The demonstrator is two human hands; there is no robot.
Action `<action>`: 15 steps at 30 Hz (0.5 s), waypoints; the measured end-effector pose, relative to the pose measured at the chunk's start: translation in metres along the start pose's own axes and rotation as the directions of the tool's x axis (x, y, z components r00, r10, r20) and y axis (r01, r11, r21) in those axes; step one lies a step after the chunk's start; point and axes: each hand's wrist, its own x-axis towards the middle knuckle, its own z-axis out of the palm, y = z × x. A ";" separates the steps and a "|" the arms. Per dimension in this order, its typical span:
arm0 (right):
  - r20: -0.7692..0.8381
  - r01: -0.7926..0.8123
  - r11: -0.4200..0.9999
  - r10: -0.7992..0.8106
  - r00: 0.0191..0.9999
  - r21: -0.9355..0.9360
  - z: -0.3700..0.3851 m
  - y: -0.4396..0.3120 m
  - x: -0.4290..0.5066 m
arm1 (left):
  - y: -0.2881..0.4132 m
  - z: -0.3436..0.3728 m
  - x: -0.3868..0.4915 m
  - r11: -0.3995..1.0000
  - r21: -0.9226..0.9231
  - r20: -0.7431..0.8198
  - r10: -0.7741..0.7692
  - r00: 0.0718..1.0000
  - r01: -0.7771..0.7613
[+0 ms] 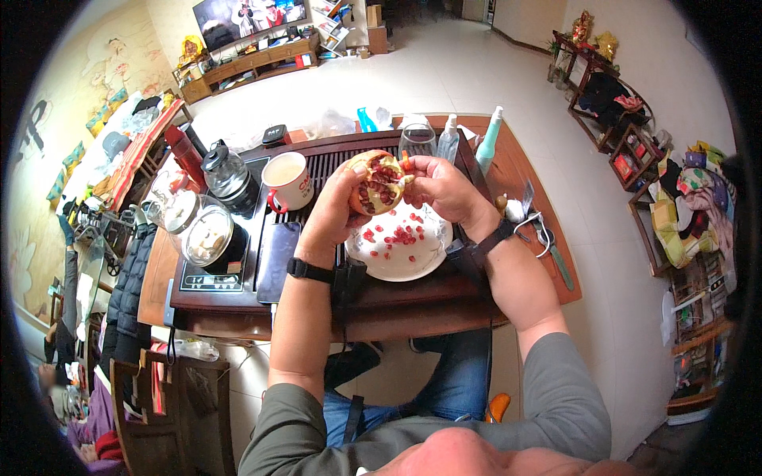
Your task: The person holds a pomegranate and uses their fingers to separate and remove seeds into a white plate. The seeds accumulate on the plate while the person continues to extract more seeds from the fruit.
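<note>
My left hand point(335, 208) holds an opened pomegranate point(376, 199), its dark red seeds and pale yellow membrane facing up. At its right edge, the fingers of my right hand point(439, 185) pinch a piece of pomegranate point(407, 179) with pale pith; whether this piece is still attached I cannot tell. A small orange bit stands up beside those fingertips. Below both hands lies a white plate point(390, 273) with loose red pomegranate seeds point(405, 235) scattered over its middle. Part of the plate's far side is hidden by the hands and fruit.
Left of the plate are a phone point(278, 253), a white mug with a red handle point(287, 181), a glass kettle point(229, 178) and a glass teapot point(205, 238). Behind stand a drinking glass point(418, 141) and spray bottles point(489, 141). A green-handled knife point(561, 265) lies at right.
</note>
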 end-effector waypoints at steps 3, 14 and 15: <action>-0.039 0.009 1.000 -0.010 0.999 -0.027 0.001 0.002 0.006 | -0.003 0.004 0.001 0.981 0.179 -0.117 0.096 0.988 -0.074; -0.154 -0.118 0.989 0.104 0.983 -0.090 -0.006 -0.010 -0.002 | -0.011 -0.002 0.006 0.922 0.382 -0.217 0.151 0.965 -0.059; -0.163 -0.114 0.992 0.103 0.981 -0.057 -0.006 -0.012 -0.004 | -0.012 0.000 0.006 0.919 0.389 -0.223 0.164 0.961 -0.067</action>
